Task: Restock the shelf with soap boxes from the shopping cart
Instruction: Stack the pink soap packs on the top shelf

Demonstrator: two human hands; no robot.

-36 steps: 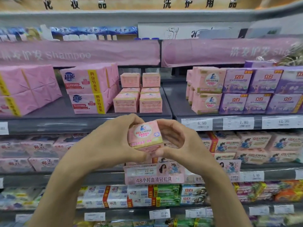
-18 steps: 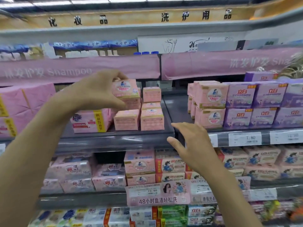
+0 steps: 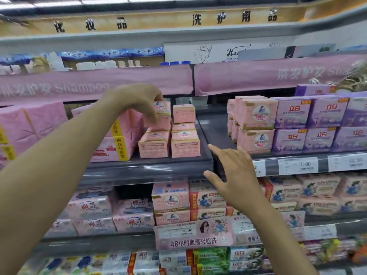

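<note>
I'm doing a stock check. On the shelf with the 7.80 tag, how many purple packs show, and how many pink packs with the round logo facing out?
Purple packs: 7, one cut off by the frame edge
Pink packs with the round logo facing out: 2
Total: 9

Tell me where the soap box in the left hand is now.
Head view, left of centre: the left hand grips the soap box above the shelf, just left of the top pink box of the neighbouring stack.
</note>
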